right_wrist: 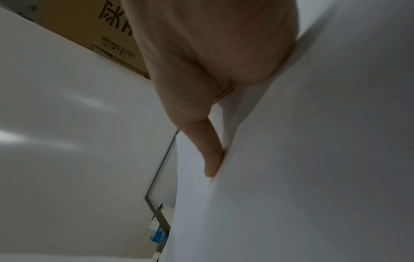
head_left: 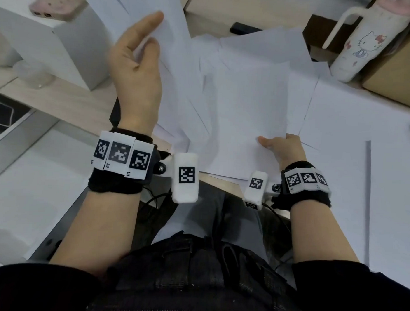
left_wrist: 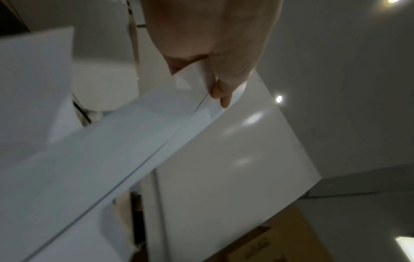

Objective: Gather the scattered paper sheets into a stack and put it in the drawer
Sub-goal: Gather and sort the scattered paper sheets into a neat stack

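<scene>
Several white paper sheets (head_left: 248,98) lie overlapping across the middle of the desk. My left hand (head_left: 153,33) is raised at the left and pinches the edge of a lifted sheet (head_left: 166,43) between thumb and fingers. The left wrist view shows that left hand (left_wrist: 220,92) curled over the sheet's edge (left_wrist: 156,141). My right hand (head_left: 278,144) grips the near edge of the top sheets, thumb on top and fingers hidden beneath. In the right wrist view one of the fingers (right_wrist: 212,159) presses against the paper's (right_wrist: 302,159) underside. I cannot make out a drawer for certain.
A white box (head_left: 70,46) carrying a pink device (head_left: 55,3) stands at the back left. A cartoon-cat tumbler (head_left: 364,42) and a cardboard box (head_left: 400,69) stand at the back right. A grey-rimmed white surface (head_left: 22,182) lies low at the left.
</scene>
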